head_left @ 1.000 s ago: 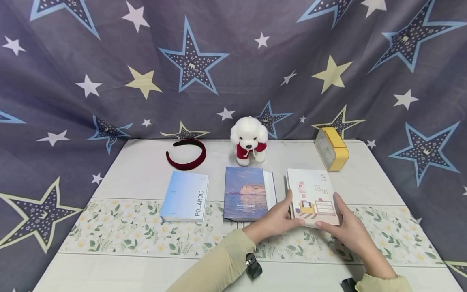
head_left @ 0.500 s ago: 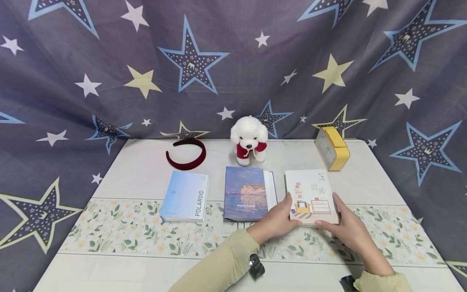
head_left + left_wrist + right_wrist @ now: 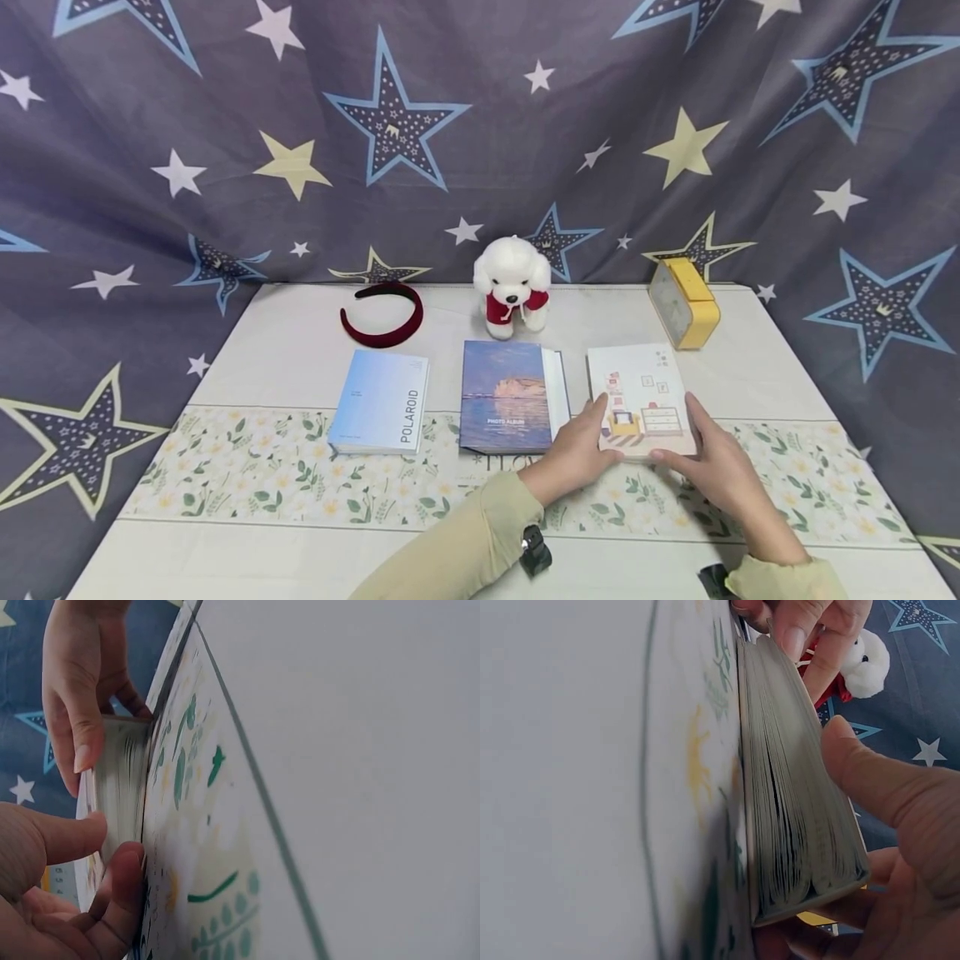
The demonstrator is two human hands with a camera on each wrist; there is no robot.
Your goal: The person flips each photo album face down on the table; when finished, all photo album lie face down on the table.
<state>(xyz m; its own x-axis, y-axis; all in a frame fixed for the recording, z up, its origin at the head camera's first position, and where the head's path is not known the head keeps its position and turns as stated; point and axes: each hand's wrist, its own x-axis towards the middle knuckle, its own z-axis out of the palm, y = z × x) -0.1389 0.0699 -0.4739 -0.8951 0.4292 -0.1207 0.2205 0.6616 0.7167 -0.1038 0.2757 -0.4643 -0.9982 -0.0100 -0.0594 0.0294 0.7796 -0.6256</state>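
Note:
A thick white photo album (image 3: 643,398) with a room drawing on its cover lies between both hands at the right of the table. My left hand (image 3: 576,446) holds its left side, thumb at the front edge. On the opposite side my right hand (image 3: 718,457) grips it the same way. The page edges (image 3: 120,784) show between the hands in the left wrist view. In the right wrist view, the album's pages (image 3: 795,802) stand slightly fanned between the covers. Left of it lies a blue album (image 3: 504,400) marked "PHOTO ALBUM", close to my left hand.
A pale blue "POLAROID" album (image 3: 380,402) lies at the left. Behind the albums are a dark red headband (image 3: 397,337), a white plush dog (image 3: 512,287) in red and a yellow clock (image 3: 686,304). A floral strip (image 3: 262,471) crosses the white table; a star-patterned curtain (image 3: 480,167) hangs behind.
The white album has shifted slightly left and its front edge slightly back. My left hand and forearm have moved a little to the right; both hands keep hold of the album.

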